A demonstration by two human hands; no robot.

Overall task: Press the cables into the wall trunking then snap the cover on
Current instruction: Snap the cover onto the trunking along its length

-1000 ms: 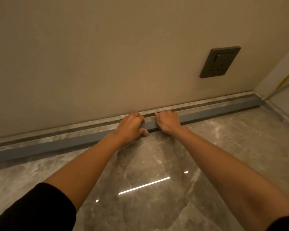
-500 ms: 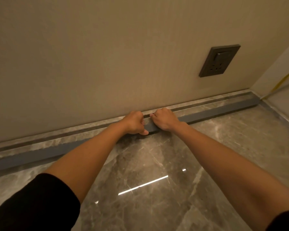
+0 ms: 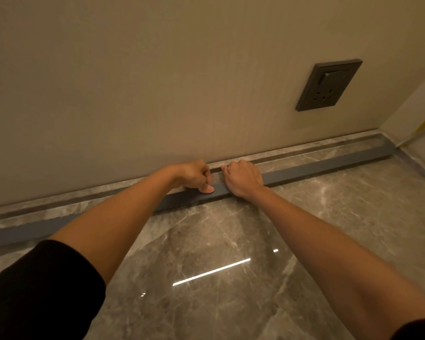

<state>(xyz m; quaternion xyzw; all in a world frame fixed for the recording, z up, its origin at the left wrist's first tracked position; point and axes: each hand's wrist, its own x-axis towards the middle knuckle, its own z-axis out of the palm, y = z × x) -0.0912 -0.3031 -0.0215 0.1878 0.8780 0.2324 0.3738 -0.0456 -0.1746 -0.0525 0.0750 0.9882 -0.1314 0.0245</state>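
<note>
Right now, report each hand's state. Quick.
Left hand: closed, fingers curled, thumb pressing on the grey cover.
Right hand: closed, fingers curled over the same grey cover.

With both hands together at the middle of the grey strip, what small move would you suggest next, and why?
Probably shift the right hand a little rightward along the long grey plastic cover strip and press there. It and the left hand grip the same mid-length spot, while long stretches either side have no hand on them.
</note>
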